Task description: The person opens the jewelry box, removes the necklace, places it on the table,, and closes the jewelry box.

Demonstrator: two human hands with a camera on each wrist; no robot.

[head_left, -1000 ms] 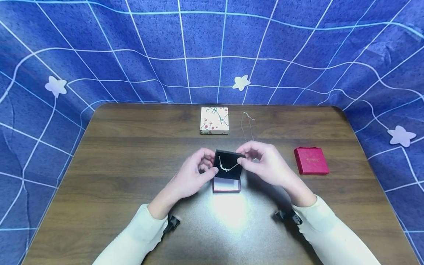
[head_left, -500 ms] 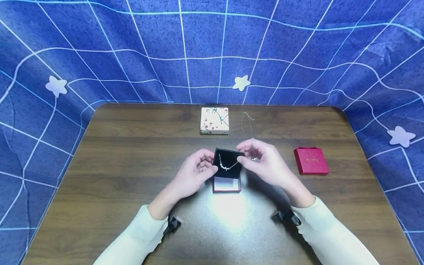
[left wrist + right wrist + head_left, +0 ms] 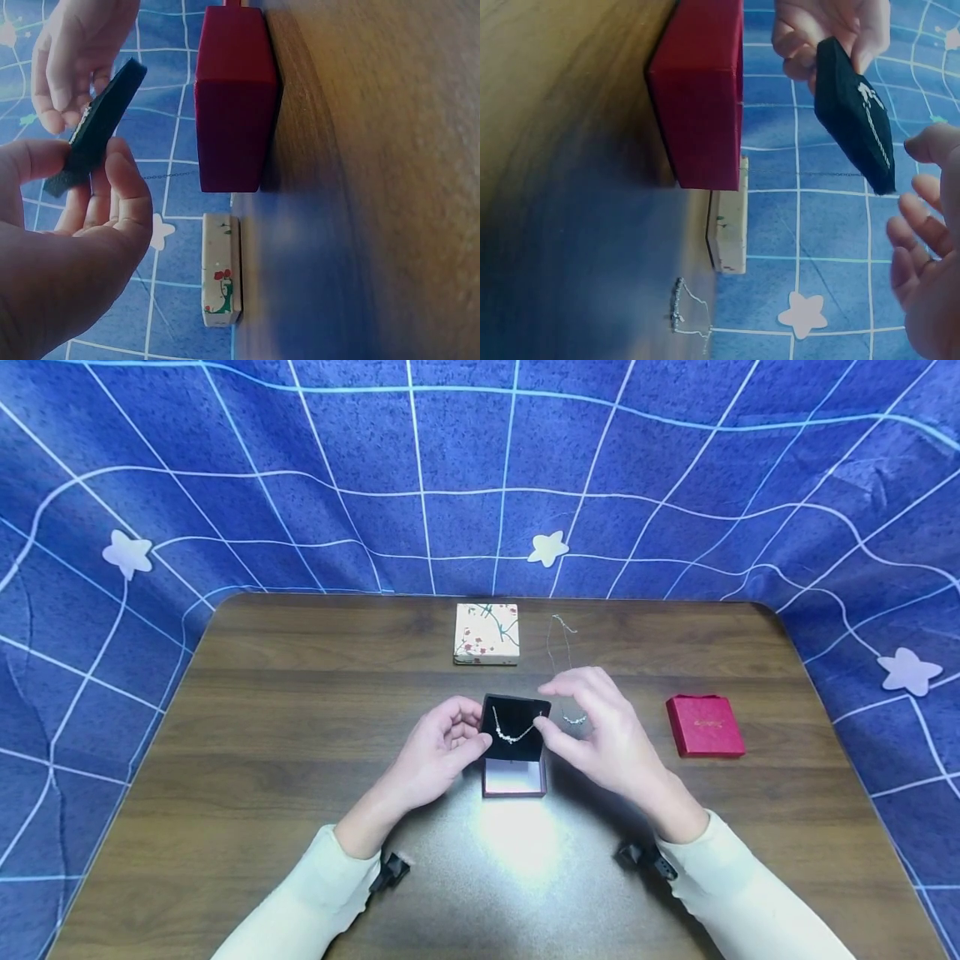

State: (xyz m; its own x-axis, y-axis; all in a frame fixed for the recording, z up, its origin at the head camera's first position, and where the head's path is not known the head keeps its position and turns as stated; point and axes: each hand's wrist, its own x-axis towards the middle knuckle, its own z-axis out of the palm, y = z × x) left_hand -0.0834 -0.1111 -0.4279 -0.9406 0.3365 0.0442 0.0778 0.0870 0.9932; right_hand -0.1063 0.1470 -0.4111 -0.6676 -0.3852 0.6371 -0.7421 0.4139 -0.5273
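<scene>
Your left hand (image 3: 442,756) pinches the square, velvety black pad (image 3: 513,714); your right hand (image 3: 613,742) gapes empty beside it; the red box (image 3: 705,739)'s lettering (image 3: 707,722) blurs.

Loads of room on the counter (image 3: 270,727) left of the left hand (image 3: 441,756). Straight down into the open box (image 3: 514,793), the black pad (image 3: 516,731)'s partly in the way. Loose necklace (image 3: 574,721) lies under and beyond the right hand (image 3: 606,735), red lettered box (image 3: 705,726) further right.

Brown wood-grain surface (image 3: 300,693): floral box (image 3: 486,635) far centre, necklace (image 3: 575,721) right of it, open red box (image 3: 513,779) nearer centre, flat red piece (image 3: 706,727) right.
</scene>
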